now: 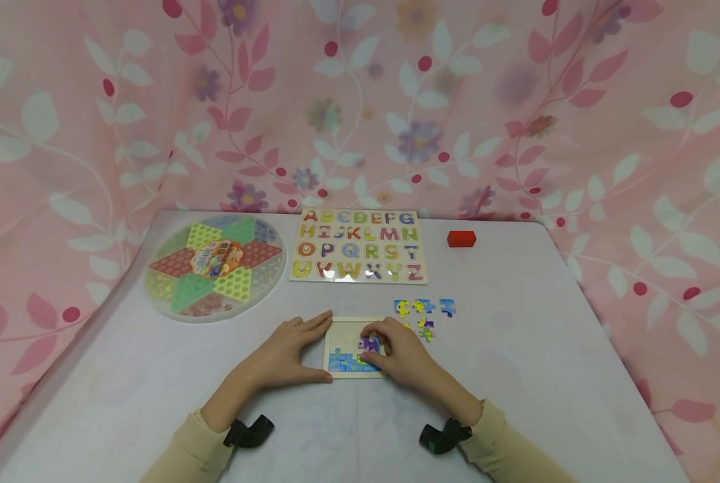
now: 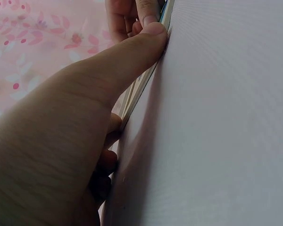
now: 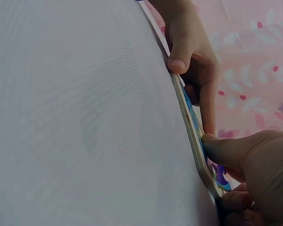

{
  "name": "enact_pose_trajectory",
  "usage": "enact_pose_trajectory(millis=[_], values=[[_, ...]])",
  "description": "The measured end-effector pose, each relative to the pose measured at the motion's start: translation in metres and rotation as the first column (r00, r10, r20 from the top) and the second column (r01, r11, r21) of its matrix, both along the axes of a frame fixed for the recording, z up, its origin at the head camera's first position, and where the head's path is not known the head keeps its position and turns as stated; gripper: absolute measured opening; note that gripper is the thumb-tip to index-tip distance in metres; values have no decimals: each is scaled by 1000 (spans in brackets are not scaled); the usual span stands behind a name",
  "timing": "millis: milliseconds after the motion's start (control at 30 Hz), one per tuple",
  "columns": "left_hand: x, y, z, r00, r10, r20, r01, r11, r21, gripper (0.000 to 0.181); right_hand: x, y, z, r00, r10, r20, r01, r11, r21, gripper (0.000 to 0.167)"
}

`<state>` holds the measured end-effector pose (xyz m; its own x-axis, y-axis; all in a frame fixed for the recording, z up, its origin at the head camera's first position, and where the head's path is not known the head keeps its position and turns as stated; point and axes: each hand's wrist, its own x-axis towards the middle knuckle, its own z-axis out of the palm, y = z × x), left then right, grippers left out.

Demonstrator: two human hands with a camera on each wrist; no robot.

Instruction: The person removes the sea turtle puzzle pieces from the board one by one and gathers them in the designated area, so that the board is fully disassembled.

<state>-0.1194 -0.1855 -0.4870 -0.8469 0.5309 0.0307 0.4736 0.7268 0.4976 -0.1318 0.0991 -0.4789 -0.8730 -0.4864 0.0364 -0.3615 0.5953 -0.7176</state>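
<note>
A square wooden puzzle tray (image 1: 343, 330) lies on the table. A row of blue jigsaw pieces (image 1: 338, 362) fills its lower part. My left hand (image 1: 284, 355) rests along the tray's left side, forefinger stretched to the upper corner and thumb to the lower one. In the left wrist view its straight thumb (image 2: 127, 59) presses on the tray's edge. Over the tray's right part, my right hand (image 1: 404, 355) holds a purple jigsaw piece (image 1: 370, 344) between thumb and forefinger. The right wrist view shows that thumb (image 3: 226, 149) low over the pieces; the fingertips are partly hidden.
Several loose jigsaw pieces (image 1: 425, 306) lie right of the tray, some partly behind my right hand. Behind it stands an alphabet board (image 1: 357, 246). A round star-patterned game board (image 1: 215, 268) lies at left, a red block (image 1: 461, 239) at back right. A floral curtain (image 1: 360, 100) hangs behind.
</note>
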Motion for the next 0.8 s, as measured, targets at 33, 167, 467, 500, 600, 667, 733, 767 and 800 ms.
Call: enact_pose_trajectory(millis=[33, 167, 467, 500, 600, 667, 733, 767, 800], values=[[0, 0, 0, 1000, 0, 0, 0, 1000, 0, 108, 0, 0, 0, 1000, -4, 0, 4, 1000, -3, 29], [0, 0, 1, 1000, -2, -3, 2, 1000, -1, 108, 1, 1, 0, 1000, -17, -4, 17, 1000, -18, 29], [0, 0, -1, 1000, 1, 4, -1, 1000, 0, 108, -8, 11, -7, 996, 81, -36, -82, 996, -38, 30], [0, 0, -2, 1000, 1, 5, -1, 1000, 0, 108, -9, 12, -8, 995, 94, -39, -95, 995, -42, 30], [0, 0, -2, 1000, 1, 0, -1, 1000, -3, 108, -13, 17, -9, 991, 126, -46, -128, 990, -57, 31], [0, 0, -2, 1000, -1, -1, 1, 1000, -2, 108, -14, 19, -8, 989, 139, -42, -142, 987, -78, 32], [0, 0, -1, 1000, -3, -3, 3, 1000, -1, 108, -15, 22, -8, 987, 152, -45, -155, 982, -103, 31], [0, 0, -1, 1000, -5, -4, 5, 1000, -2, 108, -16, 23, -8, 986, 157, -47, -161, 981, -112, 30], [0, 0, 0, 1000, -5, -5, 5, 1000, -2, 108, -16, 24, -9, 985, 163, -51, -169, 978, -120, 29]])
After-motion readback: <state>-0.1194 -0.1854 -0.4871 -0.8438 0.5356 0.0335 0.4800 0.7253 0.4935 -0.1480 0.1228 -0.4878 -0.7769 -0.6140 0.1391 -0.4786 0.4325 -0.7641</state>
